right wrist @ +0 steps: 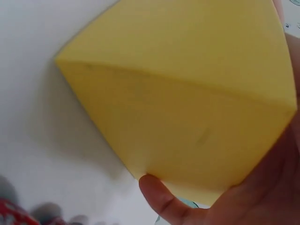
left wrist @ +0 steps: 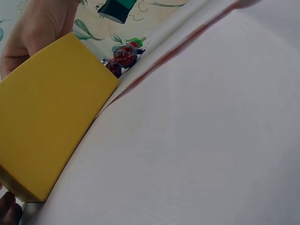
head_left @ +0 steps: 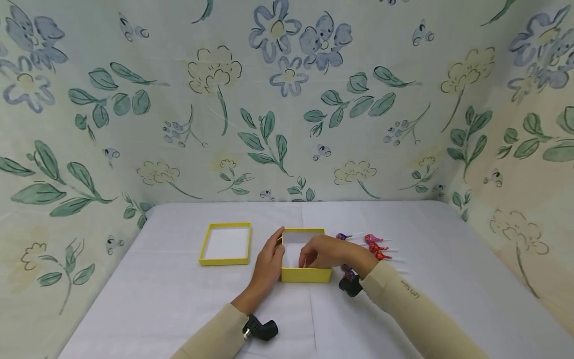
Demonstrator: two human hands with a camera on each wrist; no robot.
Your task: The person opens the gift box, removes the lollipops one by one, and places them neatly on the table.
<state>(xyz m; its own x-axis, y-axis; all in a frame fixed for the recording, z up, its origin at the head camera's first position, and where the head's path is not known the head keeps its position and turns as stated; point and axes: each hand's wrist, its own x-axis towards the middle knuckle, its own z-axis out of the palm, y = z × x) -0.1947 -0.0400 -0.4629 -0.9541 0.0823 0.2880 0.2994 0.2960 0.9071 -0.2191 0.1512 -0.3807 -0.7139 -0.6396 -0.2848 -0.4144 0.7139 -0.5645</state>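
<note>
A yellow open-topped box (head_left: 306, 275) with a white inside stands on the white-covered table. At its left wall my left hand (head_left: 268, 259) holds it, thumb at the rim; that hand's fingertips (left wrist: 10, 208) show low beside the box in the left wrist view. My right hand (head_left: 327, 251) reaches over the right wall with its fingers bent down into the box. Whatever those fingers hold is hidden, and I cannot tell if they hold anything. In the right wrist view the outer walls of the box (right wrist: 164, 126) fill the middle, with a hand (right wrist: 253, 201) at their edge.
Right of the box lie several wrapped lollipops, among them a pink one (head_left: 371, 239), a red one (head_left: 376, 247) and a purple one (head_left: 343, 236); others are partly behind my right wrist. A shallow yellow lid (head_left: 223, 262), white inside, lies to the left. Floral cloth (head_left: 278, 149) hangs behind.
</note>
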